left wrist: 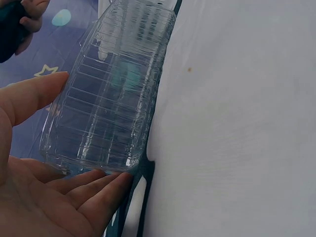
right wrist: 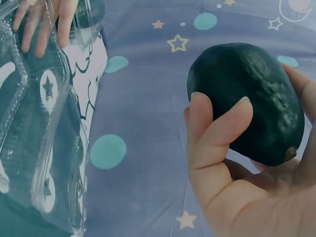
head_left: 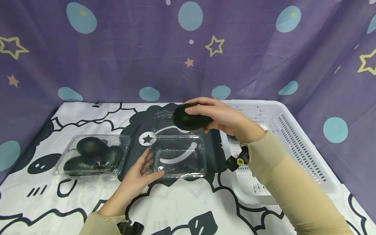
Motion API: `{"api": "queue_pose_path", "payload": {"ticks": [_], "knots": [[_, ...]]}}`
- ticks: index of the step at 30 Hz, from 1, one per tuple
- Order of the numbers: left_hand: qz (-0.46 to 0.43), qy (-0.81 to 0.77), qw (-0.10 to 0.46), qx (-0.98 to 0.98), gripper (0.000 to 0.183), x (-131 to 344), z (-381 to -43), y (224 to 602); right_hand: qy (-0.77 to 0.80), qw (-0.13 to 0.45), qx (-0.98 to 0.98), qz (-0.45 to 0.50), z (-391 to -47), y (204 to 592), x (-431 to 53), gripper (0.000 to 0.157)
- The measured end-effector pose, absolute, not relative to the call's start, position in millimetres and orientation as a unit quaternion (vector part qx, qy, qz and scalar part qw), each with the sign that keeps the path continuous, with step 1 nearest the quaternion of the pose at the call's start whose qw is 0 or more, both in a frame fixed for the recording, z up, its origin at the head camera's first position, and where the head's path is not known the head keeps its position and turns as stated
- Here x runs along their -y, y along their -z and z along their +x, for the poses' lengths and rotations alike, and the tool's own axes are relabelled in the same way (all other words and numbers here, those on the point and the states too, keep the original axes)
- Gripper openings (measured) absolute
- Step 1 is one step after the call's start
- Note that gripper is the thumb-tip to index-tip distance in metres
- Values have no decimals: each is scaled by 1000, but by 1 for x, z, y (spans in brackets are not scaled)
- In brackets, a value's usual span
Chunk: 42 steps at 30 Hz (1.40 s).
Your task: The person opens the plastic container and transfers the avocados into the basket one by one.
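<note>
A dark green avocado (head_left: 188, 119) is held up in my right hand (head_left: 227, 119), above the back part of a see-through plastic clamshell box (head_left: 180, 155). In the right wrist view the fingers and thumb wrap the avocado (right wrist: 247, 98), whose brown stem end (right wrist: 291, 153) shows. The box stands unlatched, its lid (head_left: 164, 120) laid back away from me. At the box's left end is my left hand (head_left: 135, 179), fingers spread and fairly straight. The left wrist view has its fingertips right at the box's end wall (left wrist: 94, 155), with the thumb along the side.
To the left, another clear clamshell box (head_left: 120, 142) contains several avocados (head_left: 92, 147). A white perforated basket (head_left: 304, 154) stands at the right, partly covered by my right arm. Behind the table hangs a purple curtain (head_left: 146, 45). A cartoon-print cloth (head_left: 186, 206) covers the table.
</note>
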<state>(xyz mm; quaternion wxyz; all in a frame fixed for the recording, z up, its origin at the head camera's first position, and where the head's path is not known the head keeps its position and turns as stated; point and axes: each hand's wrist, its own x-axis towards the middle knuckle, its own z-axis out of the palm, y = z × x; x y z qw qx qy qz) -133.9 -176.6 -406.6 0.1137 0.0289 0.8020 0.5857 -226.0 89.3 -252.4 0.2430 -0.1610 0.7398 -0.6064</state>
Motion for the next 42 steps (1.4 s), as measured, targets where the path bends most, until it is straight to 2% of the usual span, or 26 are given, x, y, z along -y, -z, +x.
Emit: {"api": "queue_pose_path", "payload": {"ticks": [27, 36, 42], "knots": [[20, -580, 119, -805, 101, 174, -134, 406, 608, 227, -754, -103, -226, 275, -182, 48], [12, -581, 124, -805, 98, 173, -134, 403, 622, 212, -750, -67, -224, 285, -210, 31], [5, -573, 129, -809, 97, 172, -134, 402, 621, 212, -753, -53, -224, 292, -227, 32]]}}
